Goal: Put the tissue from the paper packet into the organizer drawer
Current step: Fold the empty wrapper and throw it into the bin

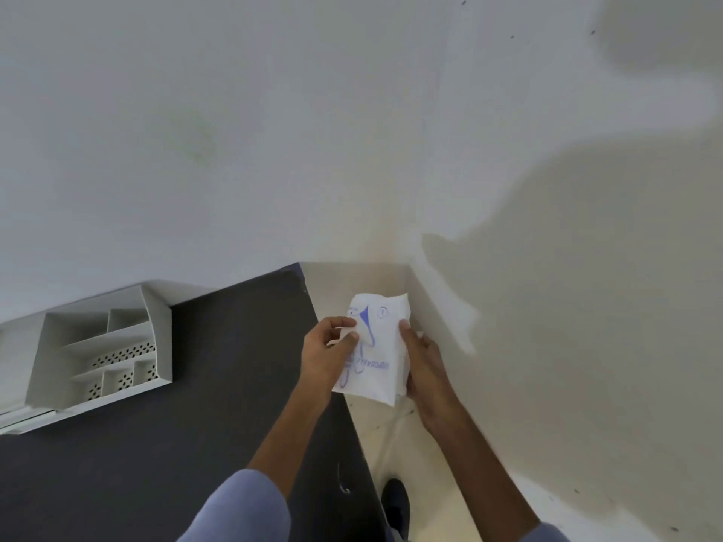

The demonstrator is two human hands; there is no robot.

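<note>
Our two bare forearms, short pale-blue sleeves (242, 506) behind the hands, our dark shoe (396, 502) below them

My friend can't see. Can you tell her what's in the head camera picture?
Two hands hold a white paper packet with blue print, the left hand and right hand gripping its sides. It is held past the edge of a dark table. A white organizer drawer with empty compartments sits on the table, far to the left.

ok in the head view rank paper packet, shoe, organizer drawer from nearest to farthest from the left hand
From the left hand:
1. paper packet, held in it, just right.
2. shoe, below on the floor.
3. organizer drawer, far left on the dark table.
</note>
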